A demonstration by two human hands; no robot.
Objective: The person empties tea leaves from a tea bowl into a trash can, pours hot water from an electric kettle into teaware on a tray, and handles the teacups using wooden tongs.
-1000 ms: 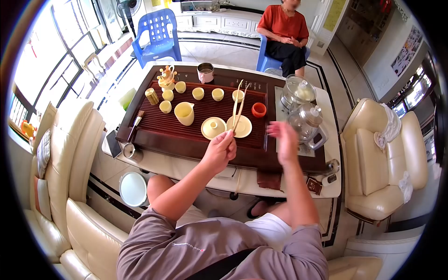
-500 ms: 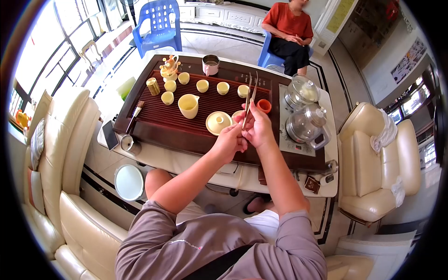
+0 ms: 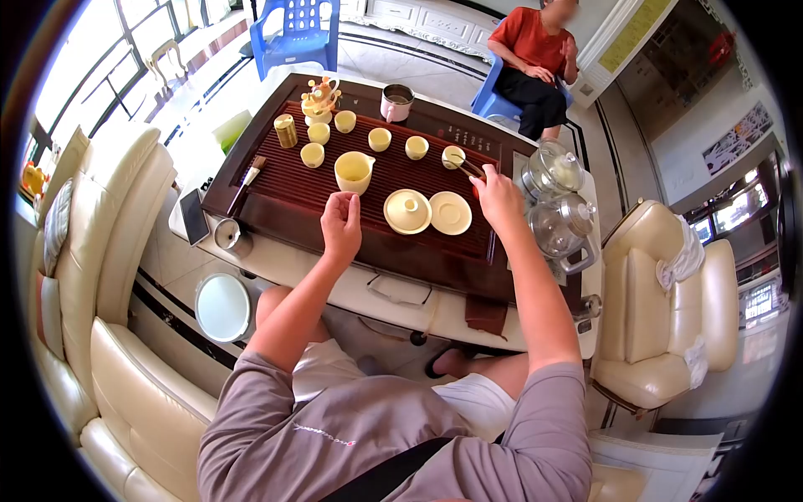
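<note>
My right hand (image 3: 499,201) is closed around metal tea tweezers (image 3: 473,170). Their tips reach the rightmost small yellow teacup (image 3: 452,159) in the row; whether they grip its rim I cannot tell. Just in front of the pale yellow fairness pitcher (image 3: 354,174) is my left hand (image 3: 341,224), its fingers curled together with nothing visible in them. Between my hands sit a lidded gaiwan (image 3: 407,211) and a pale saucer (image 3: 451,214). Several more teacups (image 3: 380,140) stand on the slatted tea tray (image 3: 284,188). An orange-red cup is mostly hidden behind my right hand.
Two glass kettles (image 3: 560,224) stand at the right. A teapot-shaped ornament (image 3: 320,100), a pink mug (image 3: 396,104), a gold canister (image 3: 285,131) and a brush (image 3: 254,171) are on the tray. A phone (image 3: 194,217) lies left. A person in red (image 3: 531,50) sits beyond the table.
My hands were together around the upright tweezers. They have parted: the left moved left toward the pitcher, and the right lowered the tweezers to the rightmost cup. The seated person raised a hand.
</note>
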